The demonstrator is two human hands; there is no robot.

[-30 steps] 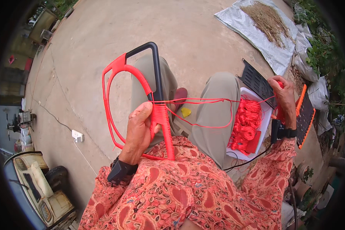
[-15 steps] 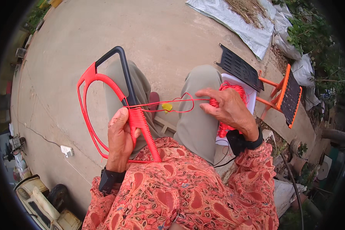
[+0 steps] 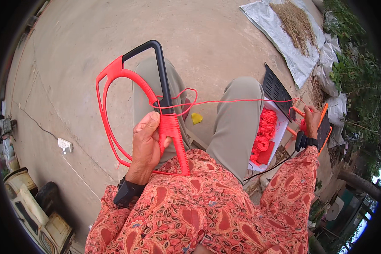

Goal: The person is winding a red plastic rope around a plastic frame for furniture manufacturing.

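Note:
My left hand (image 3: 147, 142) grips a black metal frame (image 3: 164, 76) partly wrapped in red cord (image 3: 171, 125); its thumb presses where the wrapping ends, and the frame's lower end is against my shirt. Part of the black bar is bare. From there a loose red strand (image 3: 237, 101) loops once and runs right across my knees. Out at the far right, my right hand (image 3: 312, 120) is closed on a small bundle of red cord (image 3: 303, 125), with the strand stretched toward it. Its fingers are small and partly hidden in view.
A white tub (image 3: 278, 134) with red cord bundles (image 3: 263, 132) stands beside my right knee. Near it is an orange and black stool (image 3: 324, 129). A silvery sheet (image 3: 271, 25) holds dried stalks. At left lie a white power strip (image 3: 65, 145) and a toy car (image 3: 38, 216).
My right hand has swung far out to the right with the cord bundle, drawing the strand longer and its loop smaller. My left hand keeps its hold on the frame.

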